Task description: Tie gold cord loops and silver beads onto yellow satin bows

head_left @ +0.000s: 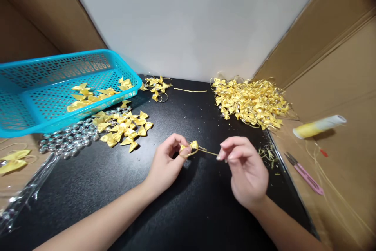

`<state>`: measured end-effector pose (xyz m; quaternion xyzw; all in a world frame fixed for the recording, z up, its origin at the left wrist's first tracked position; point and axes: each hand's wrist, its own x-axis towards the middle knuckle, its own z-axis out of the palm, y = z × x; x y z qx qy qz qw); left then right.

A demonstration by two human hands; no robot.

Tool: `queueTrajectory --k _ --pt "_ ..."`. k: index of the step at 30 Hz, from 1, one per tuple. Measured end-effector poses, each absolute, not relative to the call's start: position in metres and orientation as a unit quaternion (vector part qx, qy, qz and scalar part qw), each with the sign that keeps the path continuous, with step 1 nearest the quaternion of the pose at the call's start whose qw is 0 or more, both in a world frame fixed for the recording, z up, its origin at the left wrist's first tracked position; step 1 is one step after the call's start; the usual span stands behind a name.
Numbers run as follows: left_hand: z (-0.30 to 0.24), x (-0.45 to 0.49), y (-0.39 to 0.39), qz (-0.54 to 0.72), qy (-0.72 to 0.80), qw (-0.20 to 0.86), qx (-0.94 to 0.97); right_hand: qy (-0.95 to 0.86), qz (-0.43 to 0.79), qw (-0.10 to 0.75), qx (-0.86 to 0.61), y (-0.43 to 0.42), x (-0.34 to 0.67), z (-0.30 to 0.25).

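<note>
In the middle of the black table, my left hand (170, 159) pinches a small yellow ribbon bow (194, 145) between thumb and fingers. A thin gold cord (209, 152) runs from the bow to the right. My right hand (248, 168) grips the cord's far end between thumb and fingertips, so the cord stretches between the two hands. Part of the bow is hidden behind my left fingers. Loose yellow bows (126, 127) lie to the left of my left hand, beside a heap of silver beads (73, 137).
A turquoise basket (41, 127) holding more bows stands at the left. Finished-looking bows with cord loops form a large pile (249, 102) at the back right. Pink thread snips (307, 176), a yellow-white tube (319, 126) and cord scraps (268, 156) lie at the right. A cord piece (190, 90) lies behind.
</note>
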<state>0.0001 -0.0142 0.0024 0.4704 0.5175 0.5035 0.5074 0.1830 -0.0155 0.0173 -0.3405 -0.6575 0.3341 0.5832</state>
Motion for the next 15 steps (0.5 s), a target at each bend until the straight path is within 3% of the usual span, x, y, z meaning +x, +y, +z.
queueTrajectory --k 3,6,10,15 --pt "0.004 -0.002 -0.009 0.505 0.507 0.541 0.442 -0.588 0.473 0.569 -0.327 -0.012 0.186 0.025" --pt "0.005 -0.002 -0.007 0.505 0.507 0.560 0.417 -0.550 0.523 0.564 -0.326 -0.008 0.190 0.031" --pt "0.006 -0.004 -0.004 0.495 0.512 0.583 0.391 -0.495 0.514 0.613 -0.339 0.003 0.207 0.043" --pt "0.001 -0.008 0.001 0.495 0.517 0.593 0.369 -0.399 0.448 0.732 -0.323 0.024 0.248 0.064"
